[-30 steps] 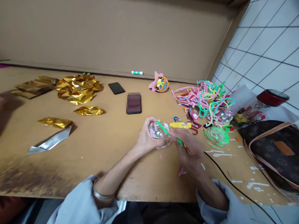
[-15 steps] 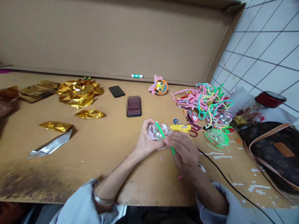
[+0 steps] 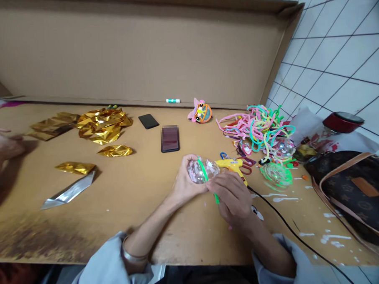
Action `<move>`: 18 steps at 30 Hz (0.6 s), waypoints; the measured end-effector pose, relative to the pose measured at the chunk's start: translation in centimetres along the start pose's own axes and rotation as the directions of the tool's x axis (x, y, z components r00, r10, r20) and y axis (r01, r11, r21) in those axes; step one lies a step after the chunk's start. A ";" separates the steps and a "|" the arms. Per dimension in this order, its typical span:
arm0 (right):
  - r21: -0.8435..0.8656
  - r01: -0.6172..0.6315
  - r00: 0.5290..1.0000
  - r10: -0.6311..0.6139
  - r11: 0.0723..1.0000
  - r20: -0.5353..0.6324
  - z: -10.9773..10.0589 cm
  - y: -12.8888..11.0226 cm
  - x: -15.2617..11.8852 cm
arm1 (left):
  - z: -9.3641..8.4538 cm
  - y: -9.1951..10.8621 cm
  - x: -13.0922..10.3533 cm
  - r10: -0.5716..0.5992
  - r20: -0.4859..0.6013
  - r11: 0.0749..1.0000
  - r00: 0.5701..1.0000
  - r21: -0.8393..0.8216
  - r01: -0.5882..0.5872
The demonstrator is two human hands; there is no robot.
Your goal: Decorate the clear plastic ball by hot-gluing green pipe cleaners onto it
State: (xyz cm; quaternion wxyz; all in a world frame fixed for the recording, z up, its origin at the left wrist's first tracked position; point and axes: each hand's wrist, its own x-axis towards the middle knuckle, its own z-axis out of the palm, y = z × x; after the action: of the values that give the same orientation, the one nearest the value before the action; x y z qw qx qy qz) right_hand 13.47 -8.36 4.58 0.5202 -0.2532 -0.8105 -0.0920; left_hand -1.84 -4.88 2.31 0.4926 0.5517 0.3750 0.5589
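My left hand (image 3: 184,178) is wrapped round a clear plastic ball (image 3: 212,168) with pale pink and white bits in it. A bright green pipe cleaner (image 3: 202,168) lies across the ball's front. My right hand (image 3: 234,194) pinches this strip at the ball's lower side, and its loose end sticks out below the fingers. Just behind the right hand rests a yellow hot glue gun (image 3: 233,163), its black cord (image 3: 282,226) running off to the lower right. Scissors with dark red handles (image 3: 247,168) lie beside the gun.
Right of my hands are a tangle of coloured pipe cleaners (image 3: 254,128), a green-wound ball (image 3: 276,175), a red-lidded jar (image 3: 342,122) and a brown handbag (image 3: 351,189). Gold foil (image 3: 103,125), two phones (image 3: 169,139) and a decorated ball (image 3: 202,111) lie leftward and behind. Another person's hand (image 3: 3,148) is far left.
The view has shifted slightly. My hands keep their hold on the ball and the green pipe cleaner. At the far left, the other person's hand has moved off the gold foil.
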 end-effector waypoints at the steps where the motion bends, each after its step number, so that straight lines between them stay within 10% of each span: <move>1: 0.000 0.000 1.000 0.000 1.000 0.001 0.0 0.0 -0.1 | 0.0 -0.2 0.0 0.005 0.004 1.000 1.000 -0.009 -0.005; 18: 0.029 -0.046 0.998 0.047 0.999 -0.041 -0.5 0.1 -0.7 | 0.0 -0.6 -0.2 -0.019 0.101 0.998 0.995 0.057 0.013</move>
State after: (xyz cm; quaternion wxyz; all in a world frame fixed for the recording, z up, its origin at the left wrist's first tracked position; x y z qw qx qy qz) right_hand 14.13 -8.74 4.12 0.5426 -0.2629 -0.7944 -0.0739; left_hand -1.80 -4.97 1.71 0.4998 0.5899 0.3695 0.5155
